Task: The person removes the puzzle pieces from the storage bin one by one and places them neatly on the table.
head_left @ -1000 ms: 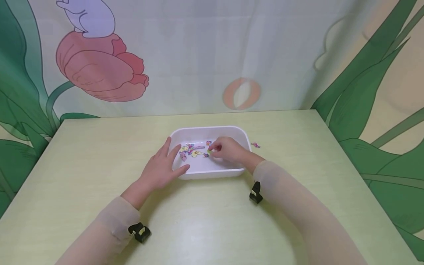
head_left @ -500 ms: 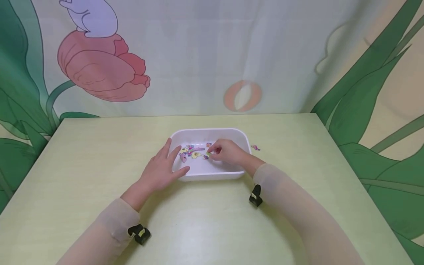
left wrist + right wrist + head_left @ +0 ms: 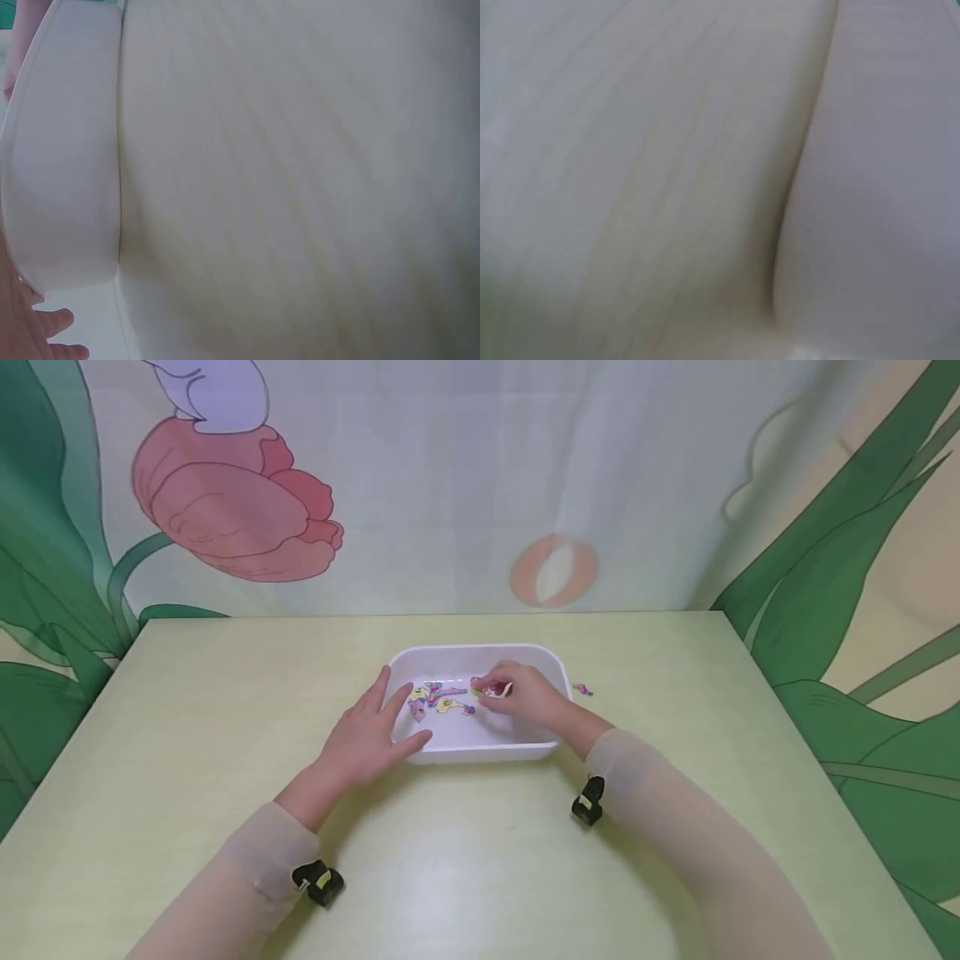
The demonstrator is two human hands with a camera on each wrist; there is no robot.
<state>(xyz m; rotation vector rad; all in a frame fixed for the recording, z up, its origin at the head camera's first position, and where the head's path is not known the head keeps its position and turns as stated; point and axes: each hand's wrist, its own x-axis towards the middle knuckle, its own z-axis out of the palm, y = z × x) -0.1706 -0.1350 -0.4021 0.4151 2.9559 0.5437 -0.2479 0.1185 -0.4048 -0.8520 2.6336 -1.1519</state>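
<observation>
A shallow white tray (image 3: 487,749) rests on the table, its outer wall (image 3: 67,150) filling the left part of the left wrist view. Several small flat colourful cutouts, perhaps stickers, lie inside; a yellow cutout (image 3: 450,704) and a pink cutout (image 3: 417,710) are on the left side. My left hand (image 3: 362,739) rests with spread fingers at the tray's left rim. Over the tray's right half, my right hand (image 3: 532,695) pinches a small cutout with green on it (image 3: 478,692) between thumb and fingers. Its exact shape is partly hidden by the fingers.
One pink cutout (image 3: 583,689) lies on the table just right of the tray. The pale wooden table (image 3: 465,860) ends at a printed cloth backdrop (image 3: 420,502). A black wrist camera (image 3: 318,883) sits on each sleeve.
My right hand has shifted slightly, and a white patch now shows by its fingers. The green on the pinched cutout shows more. My left hand stays at the tray's rim.
</observation>
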